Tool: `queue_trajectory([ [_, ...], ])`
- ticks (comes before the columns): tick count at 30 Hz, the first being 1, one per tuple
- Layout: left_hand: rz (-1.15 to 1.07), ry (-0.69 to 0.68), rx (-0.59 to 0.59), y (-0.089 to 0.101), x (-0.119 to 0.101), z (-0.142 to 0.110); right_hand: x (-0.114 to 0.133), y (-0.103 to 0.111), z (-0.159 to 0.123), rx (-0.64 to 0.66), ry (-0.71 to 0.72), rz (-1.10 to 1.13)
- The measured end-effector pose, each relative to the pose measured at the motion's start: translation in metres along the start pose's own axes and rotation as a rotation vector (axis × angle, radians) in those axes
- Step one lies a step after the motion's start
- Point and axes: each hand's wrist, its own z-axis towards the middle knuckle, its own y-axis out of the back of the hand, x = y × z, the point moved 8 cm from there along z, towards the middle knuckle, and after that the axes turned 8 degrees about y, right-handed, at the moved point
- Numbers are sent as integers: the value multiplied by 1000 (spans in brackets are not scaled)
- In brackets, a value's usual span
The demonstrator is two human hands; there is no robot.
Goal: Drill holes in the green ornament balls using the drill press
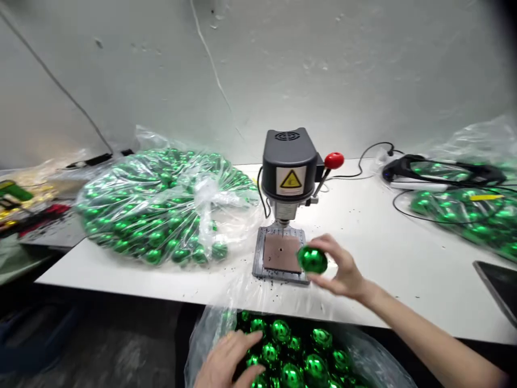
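Note:
Between the thumb and fingers of my right hand (341, 269) is a shiny green ball ornament (312, 260). It is held just right of a small bench drill press (290, 167), whose brown base board (278, 253) has a small hole under the chuck. Below the table edge, my left hand (230, 358) rests at the left side of an open clear plastic bag (202, 345) full of green balls (291, 374). Its thumb and fingers are apart over the balls, with none gripped that I can see.
A tied clear bag of green balls (153, 210) lies left of the drill press. At the right are a black headband-like device (444, 167), cables, another bag of green balls (456, 213) and a dark tablet (498, 285). The red-knobbed lever (334, 160) sticks out rightward.

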Motion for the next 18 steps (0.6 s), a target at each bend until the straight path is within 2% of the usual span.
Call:
queue_trajectory([
  [2, -6, 59, -62, 16, -9, 7, 47, -39, 11, 127, 169, -98],
  [3, 1, 74, -82, 23, -15, 12, 61, -61, 22, 183, 228, -159],
  [4, 17, 79, -101, 30, -22, 16, 69, -78, 37, 187, 275, -197],
  [6, 75, 70, -133, 38, -31, 20, 62, -111, 76, 177, 222, -223],
  [8, 164, 39, -154, 40, -34, 18, 30, -143, 113, 248, 8, -226],
  [10, 290, 1, -184, 36, -29, 10, 9, -162, 138, 273, -57, -244],
  [12, 419, -8, -247, 34, -19, -3, -4, -168, 145, 280, -102, -257],
  [14, 492, 55, -328, 36, -3, -16, -5, -158, 131, 268, -126, -251],
  [16, 499, 196, -379, 41, 16, -28, 4, -133, 102, 248, -151, -239],
  [18, 471, 360, -356, 43, 35, -35, 16, -95, 63, 230, -191, -248],
])
